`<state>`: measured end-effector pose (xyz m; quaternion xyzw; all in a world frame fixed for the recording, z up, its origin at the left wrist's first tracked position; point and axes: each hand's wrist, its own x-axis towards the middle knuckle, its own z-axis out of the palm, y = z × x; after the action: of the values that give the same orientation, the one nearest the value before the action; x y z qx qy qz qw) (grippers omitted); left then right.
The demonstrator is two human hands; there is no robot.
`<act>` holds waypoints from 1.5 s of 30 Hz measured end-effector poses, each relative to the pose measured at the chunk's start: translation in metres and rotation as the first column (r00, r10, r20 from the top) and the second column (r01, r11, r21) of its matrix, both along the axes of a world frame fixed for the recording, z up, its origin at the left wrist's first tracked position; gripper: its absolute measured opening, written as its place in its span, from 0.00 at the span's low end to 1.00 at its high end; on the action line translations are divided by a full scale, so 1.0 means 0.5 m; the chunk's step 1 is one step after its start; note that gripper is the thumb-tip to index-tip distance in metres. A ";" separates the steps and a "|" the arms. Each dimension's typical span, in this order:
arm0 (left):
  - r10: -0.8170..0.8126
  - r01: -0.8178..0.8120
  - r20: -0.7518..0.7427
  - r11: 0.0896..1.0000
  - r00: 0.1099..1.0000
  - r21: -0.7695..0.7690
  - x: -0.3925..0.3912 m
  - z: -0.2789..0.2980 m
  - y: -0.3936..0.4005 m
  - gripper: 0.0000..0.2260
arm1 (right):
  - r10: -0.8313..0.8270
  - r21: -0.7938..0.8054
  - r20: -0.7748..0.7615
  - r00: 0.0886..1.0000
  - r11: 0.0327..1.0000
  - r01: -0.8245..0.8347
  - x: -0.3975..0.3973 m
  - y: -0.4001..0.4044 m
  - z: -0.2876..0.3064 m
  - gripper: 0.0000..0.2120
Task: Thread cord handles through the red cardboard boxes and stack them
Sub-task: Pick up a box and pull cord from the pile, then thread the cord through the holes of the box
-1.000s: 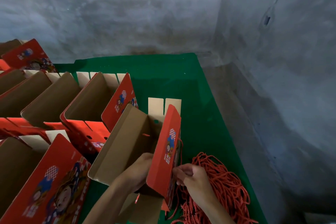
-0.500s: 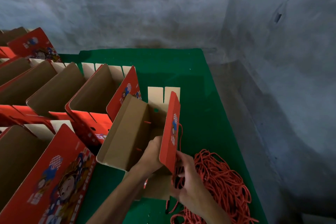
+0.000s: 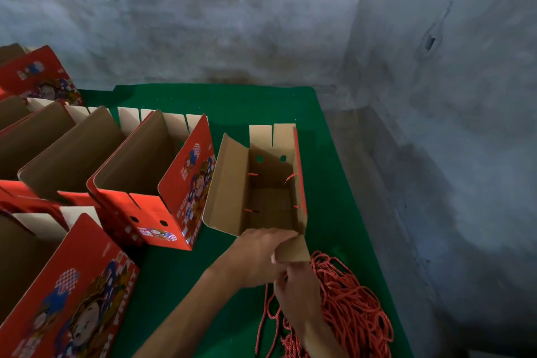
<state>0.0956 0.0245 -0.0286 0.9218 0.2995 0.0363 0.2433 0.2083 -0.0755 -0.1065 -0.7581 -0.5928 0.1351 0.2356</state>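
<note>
The box [image 3: 258, 192] has swung down since a second ago, from edge-on between the hands to open side up on the green table [image 3: 325, 154], its brown inside facing the camera. Nearest, the right hand [image 3: 293, 296] hovers over the heap of red cord [image 3: 351, 308], fingers curled toward the box's near flap [image 3: 293, 250]; whether it pinches flap or cord cannot be told, as the fingertips are blurred. The left hand [image 3: 258, 250] grips the box's near edge, fingers curled over the flap. Inside the box, 4 red cord ends poke through the side walls, 2 each side, so the handles look threaded. Beyond and to the left stand more open boxes [image 3: 151, 171] in a row, apart from this one. The box looks light and stiff along its folds but easily creased at the flaps, so it is probably best held by a folded corner or wall edge. The cord is limp and tangles readily.
</note>
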 end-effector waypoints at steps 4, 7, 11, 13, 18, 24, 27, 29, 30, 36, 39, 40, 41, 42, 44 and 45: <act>0.010 -0.004 0.110 0.998 0.994 -0.059 0.003 0.016 0.036 0.15 | -0.098 -0.050 -0.070 0.993 0.994 0.094 -0.054 0.004 -0.043 0.18; -0.006 0.021 0.093 0.987 0.996 -0.162 0.017 0.024 0.063 0.14 | -0.122 -0.161 0.057 0.991 0.978 0.129 -0.083 0.019 -0.043 0.31; 0.016 0.019 0.143 0.972 0.990 -0.233 0.035 0.035 0.106 0.12 | -0.199 -0.110 0.145 0.969 0.970 0.216 -0.085 0.028 -0.050 0.37; 0.006 0.038 0.161 0.962 0.987 -0.270 0.044 0.042 0.114 0.13 | -0.226 -0.059 0.155 0.962 0.970 0.238 -0.074 0.034 -0.053 0.39; -0.011 0.056 0.160 0.959 0.987 -0.277 0.067 0.045 0.132 0.11 | -0.186 -0.022 0.242 0.952 0.980 0.197 -0.044 0.054 -0.064 0.34; -0.071 0.099 0.261 0.990 0.963 -0.098 0.076 0.065 0.133 0.11 | -0.195 0.014 0.332 0.923 0.979 0.202 -0.001 0.104 -0.070 0.28; 0.007 -0.093 0.381 0.974 0.925 0.207 0.041 0.092 0.151 0.13 | -0.174 0.009 0.351 0.920 0.983 0.183 0.050 0.152 -0.060 0.21; 0.135 -0.279 0.360 0.880 0.923 0.385 0.007 0.108 0.173 0.15 | -0.155 0.027 0.377 0.913 0.987 0.156 0.097 0.203 -0.047 0.23; 0.224 -0.354 0.323 0.828 0.919 0.434 -0.011 0.115 0.186 0.16 | -0.137 0.014 0.374 0.917 0.990 0.142 0.122 0.233 -0.037 0.27; 0.646 -0.597 0.003 0.704 0.763 0.385 -0.104 0.133 0.245 0.28 | -0.074 -0.135 0.191 0.979 0.986 0.101 0.232 0.390 0.025 0.39; 0.718 -0.690 -0.007 0.671 0.696 0.271 -0.132 0.134 0.259 0.29 | -0.023 -0.127 0.027 0.999 0.992 0.026 0.249 0.410 0.040 0.35; 0.736 -0.712 -0.016 0.660 0.677 0.238 -0.141 0.134 0.264 0.30 | -0.031 -0.089 -0.010 0.999 0.996 0.030 0.250 0.405 0.041 0.33; 0.751 -0.729 -0.029 0.648 0.659 0.220 -0.149 0.134 0.269 0.29 | -0.039 -0.055 -0.032 0.999 0.998 0.037 0.246 0.395 0.039 0.29; 0.762 -0.738 -0.044 0.639 0.646 0.218 -0.156 0.135 0.273 0.26 | -0.042 -0.044 -0.065 0.997 0.998 0.039 0.237 0.380 0.037 0.24; 0.759 -0.735 -0.054 0.643 0.649 0.216 -0.163 0.140 0.280 0.18 | -0.044 -0.147 -0.165 0.985 0.989 0.020 0.206 0.345 0.025 0.13; 0.751 -0.730 -0.046 0.653 0.659 0.203 -0.162 0.144 0.277 0.15 | -0.032 -0.254 -0.219 0.975 0.967 -0.025 0.188 0.322 0.015 0.12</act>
<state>0.0149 0.1629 0.0434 0.7363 0.6603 0.0991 0.1099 0.3022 0.0855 -0.0989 -0.7634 -0.5393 0.2933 0.2010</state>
